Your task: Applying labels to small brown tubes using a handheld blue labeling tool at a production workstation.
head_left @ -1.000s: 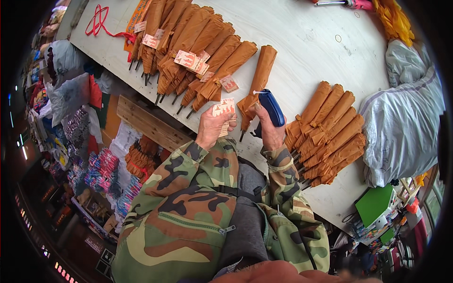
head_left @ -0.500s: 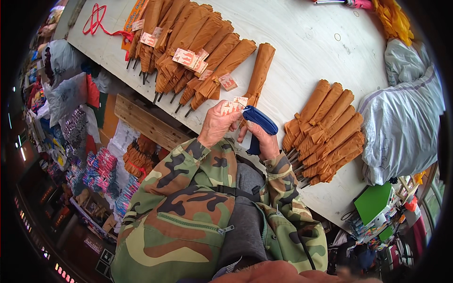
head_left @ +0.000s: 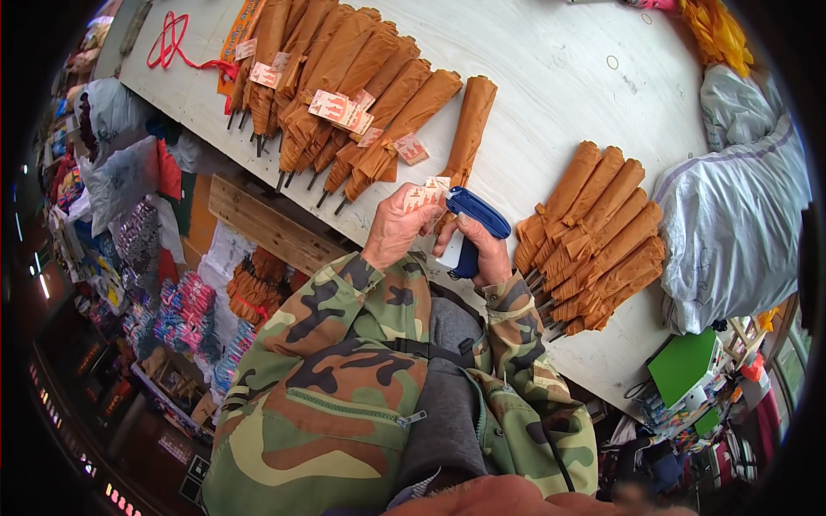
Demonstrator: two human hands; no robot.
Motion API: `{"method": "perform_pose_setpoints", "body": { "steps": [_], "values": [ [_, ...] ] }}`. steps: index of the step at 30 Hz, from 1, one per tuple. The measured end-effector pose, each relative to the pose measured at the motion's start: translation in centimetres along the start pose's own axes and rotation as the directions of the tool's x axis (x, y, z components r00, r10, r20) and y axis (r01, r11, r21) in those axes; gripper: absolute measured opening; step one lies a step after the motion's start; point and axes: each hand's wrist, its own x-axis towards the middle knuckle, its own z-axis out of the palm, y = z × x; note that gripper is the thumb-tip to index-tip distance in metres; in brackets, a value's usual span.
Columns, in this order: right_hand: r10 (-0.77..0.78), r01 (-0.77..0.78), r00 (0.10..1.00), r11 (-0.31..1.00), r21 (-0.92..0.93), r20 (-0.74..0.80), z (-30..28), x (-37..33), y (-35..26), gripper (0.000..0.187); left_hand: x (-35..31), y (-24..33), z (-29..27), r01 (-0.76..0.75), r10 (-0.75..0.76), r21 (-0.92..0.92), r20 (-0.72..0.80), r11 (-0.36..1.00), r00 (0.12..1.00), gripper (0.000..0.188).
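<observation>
Between the fingers and thumb of my left hand (head_left: pixel 391 228) is a cream paper tag (head_left: pixel 422 199) with an orange print. My right hand (head_left: pixel 486 247) is closed around a blue hand stapler (head_left: pixel 480 211), whose front end meets the tag's right edge. Just beyond both hands, a single folded brown umbrella (head_left: pixel 472 125) lies on the table, its near end hidden behind the tag and fingers. To the left lies a row of folded brown umbrellas (head_left: pixel 351 73), several with similar tags (head_left: pixel 340 108) on them. Another pile of brown umbrellas (head_left: pixel 594 236), showing no tags, rests to the right.
The white table (head_left: pixel 551 77) has its near edge just in front of me. A large pale sack (head_left: pixel 727 228) stands at the right, below yellow fabric (head_left: pixel 718 34). Red ribbon (head_left: pixel 176 47) lies at the far left. A wooden bench (head_left: pixel 267 225) stands beside the table.
The stapler has shifted slightly to the right and turned a little in my right hand. My left hand stays on the tag. The umbrellas keep their places.
</observation>
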Motion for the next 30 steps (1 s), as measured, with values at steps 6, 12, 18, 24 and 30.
{"method": "perform_pose_setpoints", "body": {
  "steps": [6, 12, 18, 24, 30],
  "values": [
    [-0.009, 0.009, 1.000, 1.000, 0.000, 0.005, 0.0, -0.2, -0.3, 0.043, 0.1, -0.7, -0.1, -0.035, 0.035, 0.052, 0.004, 0.998, 0.999, 0.017],
    [-0.003, 0.003, 1.000, 1.000, -0.015, 0.016, -0.4, -0.1, -0.2, 0.041, 0.0, -0.9, 0.0, -0.050, 0.050, 0.062, -0.008, 0.997, 0.999, 0.016],
    [0.002, -0.002, 0.999, 1.000, -0.015, 0.045, -0.3, 0.5, 0.0, 0.041, 0.0, -0.7, -0.2, -0.079, 0.081, 0.086, -0.025, 0.993, 0.996, 0.015],
    [0.002, -0.002, 1.000, 0.999, 0.040, 0.015, -0.3, 0.7, 0.0, 0.039, -0.2, -0.4, -0.1, -0.085, 0.085, 0.017, -0.036, 0.996, 0.996, 0.016],
    [-0.049, 0.047, 0.998, 0.996, 0.075, 0.025, -0.1, -0.1, -0.9, 0.038, 0.1, 0.0, -0.5, -0.071, 0.071, 0.018, -0.015, 0.997, 0.997, 0.016]
  ]
}}
